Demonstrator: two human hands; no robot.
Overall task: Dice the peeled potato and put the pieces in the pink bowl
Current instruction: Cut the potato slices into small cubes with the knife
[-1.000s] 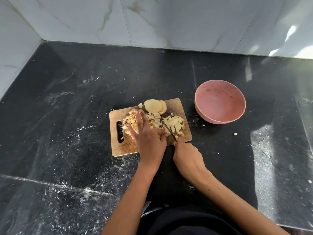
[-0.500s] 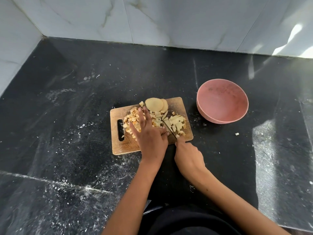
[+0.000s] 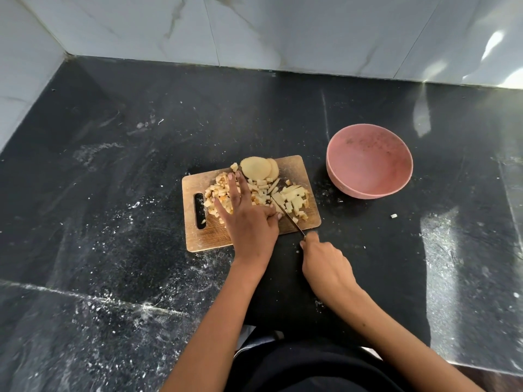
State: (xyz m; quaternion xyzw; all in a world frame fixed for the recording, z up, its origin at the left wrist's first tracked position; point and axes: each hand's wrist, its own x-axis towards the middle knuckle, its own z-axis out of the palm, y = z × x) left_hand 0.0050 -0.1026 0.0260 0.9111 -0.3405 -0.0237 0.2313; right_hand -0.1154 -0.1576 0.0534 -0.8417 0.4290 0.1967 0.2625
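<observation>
Your diced potato pieces (image 3: pixel 254 193) lie in one loose heap across the middle of the wooden cutting board (image 3: pixel 291 165), too many to count, with two uncut round slices (image 3: pixel 259 168) overlapping at the board's far edge. One stray cube (image 3: pixel 393 215) sits alone on the worktop (image 3: pixel 113 193), off to the right of the board. Your left hand (image 3: pixel 249 222) lies flat on the heap, fingers straight and spread, pressing the pieces down. Your right hand (image 3: pixel 325 264) hangs just off the board's near right corner, fingers curled round the knife (image 3: pixel 285 213) handle; the blade runs diagonally from that corner up and left into the pile, beside your left thumb. The pink bowl (image 3: pixel 339 176) stands upright near the board's right edge, apart from it, with open dark worktop on its far and right sides. The board's slotted handle end points left.
</observation>
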